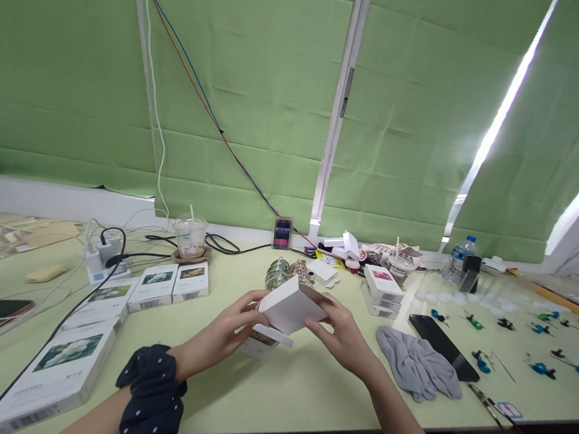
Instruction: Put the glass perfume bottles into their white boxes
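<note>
Now | wht box [291, 305] btwn L hand [234, 323] & R hand [344, 335] | hands clamped on opp. sides

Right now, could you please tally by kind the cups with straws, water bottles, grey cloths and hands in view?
Cups with straws: 2
Water bottle: 1
Grey cloth: 1
Hands: 2
Total: 6

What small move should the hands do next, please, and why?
Perhaps turn the white box level: it is tilted above the table, and the left hand and right hand both hold it, so turning could be steady.
</note>
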Tool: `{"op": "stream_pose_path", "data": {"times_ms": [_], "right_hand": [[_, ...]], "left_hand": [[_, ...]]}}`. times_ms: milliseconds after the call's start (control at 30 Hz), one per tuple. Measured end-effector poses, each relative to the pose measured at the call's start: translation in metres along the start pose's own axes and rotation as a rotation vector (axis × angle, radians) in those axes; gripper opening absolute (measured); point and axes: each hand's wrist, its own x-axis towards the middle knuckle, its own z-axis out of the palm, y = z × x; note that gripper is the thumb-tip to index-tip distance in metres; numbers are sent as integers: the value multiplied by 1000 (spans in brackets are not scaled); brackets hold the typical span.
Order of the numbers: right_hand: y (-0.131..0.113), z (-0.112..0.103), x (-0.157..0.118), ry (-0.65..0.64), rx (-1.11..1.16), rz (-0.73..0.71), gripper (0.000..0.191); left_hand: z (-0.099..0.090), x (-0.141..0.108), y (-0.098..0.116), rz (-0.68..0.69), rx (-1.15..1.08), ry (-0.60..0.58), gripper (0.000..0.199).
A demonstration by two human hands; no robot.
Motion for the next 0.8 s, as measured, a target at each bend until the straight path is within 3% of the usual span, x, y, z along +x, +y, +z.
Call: {"op": "stream_pose_path", "data": {"times_ms": [267,533,800], "right_hand": [[-3,0,7,-26,-57,3,28],[-2,2,10,-116,-118,7,27],[3,5,11,-110,-120,4,26]], "left_hand": [[3,-3,-10,10,-3,-17,25],[-2,-2,-4,-13,-37,-31,25],[3,-2,-10,4,-9,58,23]]}}
